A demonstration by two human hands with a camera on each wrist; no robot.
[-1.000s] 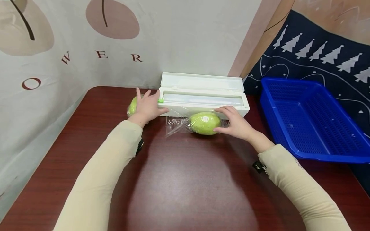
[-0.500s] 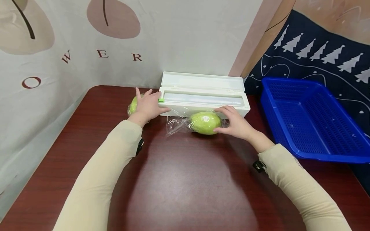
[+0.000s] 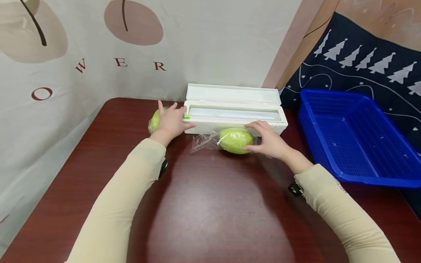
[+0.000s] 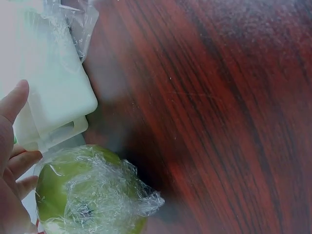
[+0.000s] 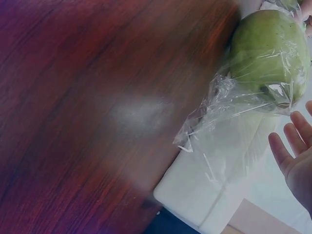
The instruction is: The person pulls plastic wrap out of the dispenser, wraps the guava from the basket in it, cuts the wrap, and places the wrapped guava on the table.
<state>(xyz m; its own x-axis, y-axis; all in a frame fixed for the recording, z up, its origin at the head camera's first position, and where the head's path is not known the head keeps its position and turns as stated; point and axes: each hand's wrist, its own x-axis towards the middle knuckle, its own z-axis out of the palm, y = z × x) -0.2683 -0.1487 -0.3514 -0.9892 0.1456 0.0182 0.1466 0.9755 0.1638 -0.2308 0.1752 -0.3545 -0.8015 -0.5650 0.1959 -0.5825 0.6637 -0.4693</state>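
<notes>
A green oval fruit point(image 3: 235, 140) in clear cling film lies on the table against the front of a white cling film dispenser point(image 3: 207, 128), its lid raised. Loose film point(image 3: 205, 141) trails left from it. My right hand point(image 3: 268, 140) is at the fruit's right end, thumb in front and fingers behind; in the right wrist view its fingers point(image 5: 280, 148) are extended beside the film. My left hand point(image 3: 171, 124) spreads its fingers at the dispenser's left end, by the green slider point(image 3: 186, 116). Partly hidden behind it sits a second film-wrapped green fruit point(image 4: 92, 195).
An empty blue plastic basket point(image 3: 329, 160) stands at the right of the dark red wooden table point(image 3: 217, 212). A pale printed cloth point(image 3: 217, 44) hangs behind the table, with a dark tree-patterned cloth point(image 3: 355, 78) at the right.
The head view has shifted slightly, so the dispenser and fruits appear a little farther right. The film left of the front fruit lies a bit flatter. Both hands keep nearly the same pose.
</notes>
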